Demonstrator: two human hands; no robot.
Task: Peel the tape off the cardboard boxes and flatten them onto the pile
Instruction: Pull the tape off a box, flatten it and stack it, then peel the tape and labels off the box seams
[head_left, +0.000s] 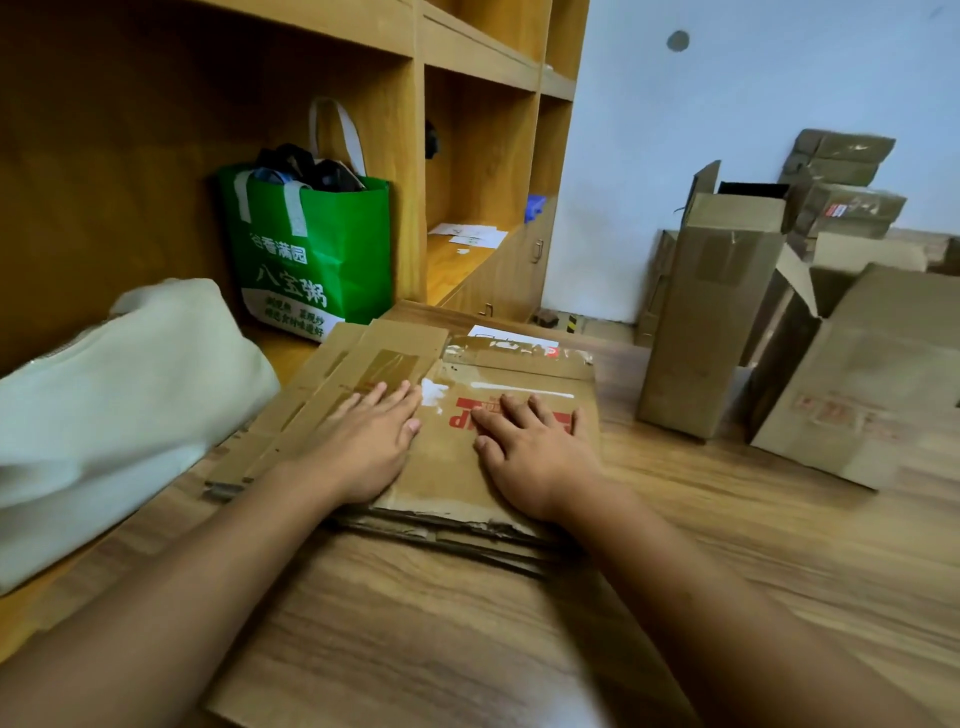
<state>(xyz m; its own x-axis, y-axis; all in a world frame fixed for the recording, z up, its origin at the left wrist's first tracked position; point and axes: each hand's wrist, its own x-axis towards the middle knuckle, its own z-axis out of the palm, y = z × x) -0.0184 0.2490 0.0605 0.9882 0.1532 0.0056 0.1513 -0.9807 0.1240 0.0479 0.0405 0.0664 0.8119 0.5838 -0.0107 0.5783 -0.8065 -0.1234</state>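
A pile of flattened cardboard boxes (332, 395) lies on the wooden floor in the middle of the head view. The top sheet (452, 467) carries red print and strips of brown tape. My left hand (363, 447) presses flat on the sheet's left side, fingers straight. On its right side, over the red print, my right hand (535, 457) presses flat in the same way. Neither hand holds anything. Upright, unflattened boxes stand at the right: a tall taped one (706, 322) and a wider open one (872, 379).
A green shopping bag (317, 249) stands behind the pile against a wooden shelf unit (478, 156). A pale cushion-like bag (114, 405) lies at the left. More boxes are stacked by the far wall (841, 176). Bare wooden floor (519, 623) lies in front.
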